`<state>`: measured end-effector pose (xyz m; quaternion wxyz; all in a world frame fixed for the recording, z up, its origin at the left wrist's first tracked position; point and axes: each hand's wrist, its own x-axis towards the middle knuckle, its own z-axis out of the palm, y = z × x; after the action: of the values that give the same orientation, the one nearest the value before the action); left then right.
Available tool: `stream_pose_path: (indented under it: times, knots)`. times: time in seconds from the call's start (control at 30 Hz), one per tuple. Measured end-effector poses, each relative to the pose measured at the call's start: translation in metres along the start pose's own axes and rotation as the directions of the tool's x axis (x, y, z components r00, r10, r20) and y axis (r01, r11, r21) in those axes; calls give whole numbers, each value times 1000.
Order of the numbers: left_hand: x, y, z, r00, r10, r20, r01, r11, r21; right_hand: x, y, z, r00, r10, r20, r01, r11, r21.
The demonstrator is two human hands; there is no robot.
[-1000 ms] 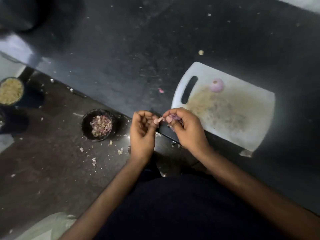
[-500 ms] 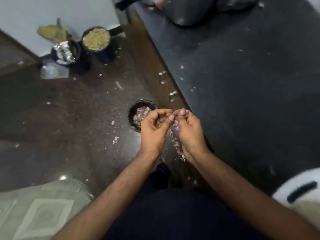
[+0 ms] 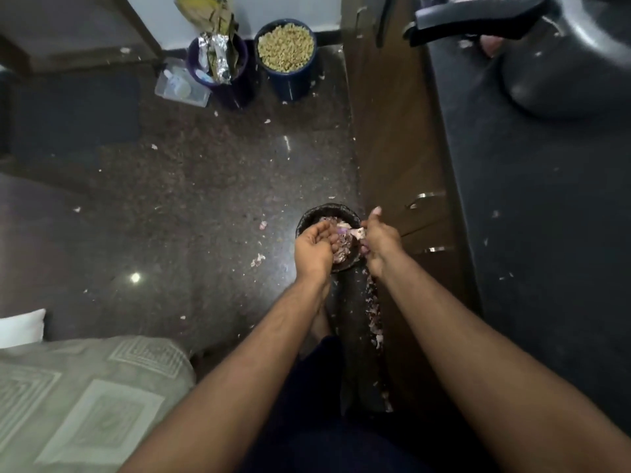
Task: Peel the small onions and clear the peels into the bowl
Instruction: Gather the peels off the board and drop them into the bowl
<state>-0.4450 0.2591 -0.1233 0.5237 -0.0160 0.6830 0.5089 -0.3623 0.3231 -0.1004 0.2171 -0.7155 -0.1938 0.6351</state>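
A black bowl [image 3: 327,210] stands on the dark floor beside the cabinet, holding a heap of purple onion peels [image 3: 345,251]. Both my hands hover right over it. My right hand [image 3: 381,241] is closed, apparently on a small onion that its fingers mostly hide. A pale strip of peel [image 3: 355,232] sticks out from it toward the left. My left hand [image 3: 313,251] is curled, its fingertips pinched on purple peel [image 3: 341,229] at that strip.
Loose peels [image 3: 374,319] lie along the cabinet base. A brown cabinet with metal handles [image 3: 425,198] and a dark countertop [image 3: 546,233] with a black pot [image 3: 563,70] fill the right. A blue tub of grains [image 3: 286,46], a foil-stuffed container [image 3: 218,63] and a patterned mat [image 3: 85,404] are on the floor.
The view has swung from the countertop and white cutting board down to the floor. Both hands, still pinched together, have moved from the counter edge to above the bowl.
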Motion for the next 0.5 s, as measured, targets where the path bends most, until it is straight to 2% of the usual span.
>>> stream_pose_path:
  times: [0.13,0.23,0.3,0.4,0.43,0.5]
  knots:
    - [18,3,6,999,-21,-28,21,1000,2,20,-4,2,982,126,140,-121,992,-48]
    - [26,-2,7,999,9,-34,-7,999,39,19,-4,1,984,103,143,-77,981,-180]
    - [27,-5,5,998,34,-55,-29,997,75,28,5,0,991,-49,127,91,935,-342]
    - [24,-9,-1,994,58,-92,-50,995,88,41,13,-8,929,-336,156,353,674,-649]
    - [23,-11,-3,993,62,-103,-52,995,88,40,14,-11,895,-411,172,409,604,-684]
    - [21,-15,-7,990,66,-123,-56,995,83,33,11,-14,835,-506,216,500,535,-681]
